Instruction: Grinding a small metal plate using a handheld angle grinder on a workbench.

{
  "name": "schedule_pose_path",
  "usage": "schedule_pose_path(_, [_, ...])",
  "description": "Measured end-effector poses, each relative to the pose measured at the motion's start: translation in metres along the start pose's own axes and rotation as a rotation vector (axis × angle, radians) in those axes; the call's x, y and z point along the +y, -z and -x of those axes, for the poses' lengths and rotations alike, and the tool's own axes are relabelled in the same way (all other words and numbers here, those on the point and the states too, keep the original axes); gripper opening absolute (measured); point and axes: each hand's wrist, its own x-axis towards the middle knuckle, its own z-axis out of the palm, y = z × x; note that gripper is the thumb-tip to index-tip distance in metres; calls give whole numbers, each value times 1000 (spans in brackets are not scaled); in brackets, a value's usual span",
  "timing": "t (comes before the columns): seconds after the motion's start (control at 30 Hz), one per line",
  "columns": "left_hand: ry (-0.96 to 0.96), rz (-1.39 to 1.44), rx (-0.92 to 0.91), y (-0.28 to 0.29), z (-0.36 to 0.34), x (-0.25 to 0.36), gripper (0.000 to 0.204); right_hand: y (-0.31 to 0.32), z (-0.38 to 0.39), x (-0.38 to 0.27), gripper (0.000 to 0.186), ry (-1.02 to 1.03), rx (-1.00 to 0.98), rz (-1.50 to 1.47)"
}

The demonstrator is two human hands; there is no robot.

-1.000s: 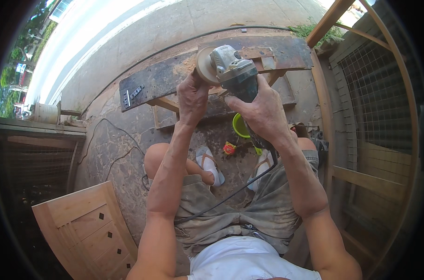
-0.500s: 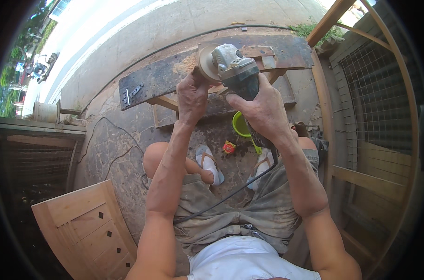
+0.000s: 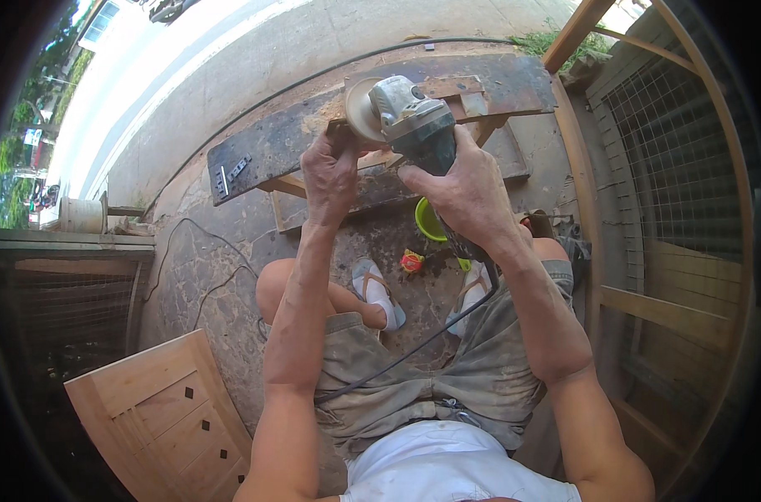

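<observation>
My right hand wraps round the dark body of an angle grinder with a grey metal head. Its pale round disc stands on edge over the bench. Close to the left of the disc, my left hand is closed, its fingertips pinching a small dark piece. That piece is mostly hidden by the fingers, so its kind and whether it touches the disc cannot be told. The grinder's black cord runs down across my lap.
On the bench's left end lie small dark metal parts; wood pieces lie on its right. Below are a green bowl and a red-yellow tape measure. A carved wooden panel leans at lower left. A mesh-sided wooden frame stands right.
Both hands, with the grinder and the small piece, appear slightly further left. The bench has shifted likewise in view. On the road, the motorcycle at far left has gone from its earlier place.
</observation>
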Motion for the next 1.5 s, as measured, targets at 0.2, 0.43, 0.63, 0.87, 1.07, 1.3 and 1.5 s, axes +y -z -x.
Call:
schedule_pose_path(0.2, [74, 113, 5, 6, -1, 1, 25, 1, -2, 3, 67, -20, 13, 31])
schedule_pose_path(0.43, [47, 123, 54, 12, -3, 1, 27, 4, -5, 7, 67, -36, 20, 55])
schedule_pose_path(0.63, [127, 259, 87, 20, -6, 3, 27, 6, -10, 17, 67, -37, 78, 118])
schedule_pose_path(0.87, [160, 183, 104, 18, -6, 2, 28, 3, -6, 10, 67, -25, 57, 94])
schedule_pose_path(1.07, [156, 152, 96, 15, -4, 1, 25, -1, -5, 10, 65, -17, 23, 88])
schedule_pose_path(1.3, [114, 174, 69, 11, -3, 3, 26, -2, -6, 13, 67, -5, 25, 69])
schedule_pose_path(1.5, [87, 118, 32, 10, -3, -2, 31, -2, -5, 8, 67, 8, 28, 75])
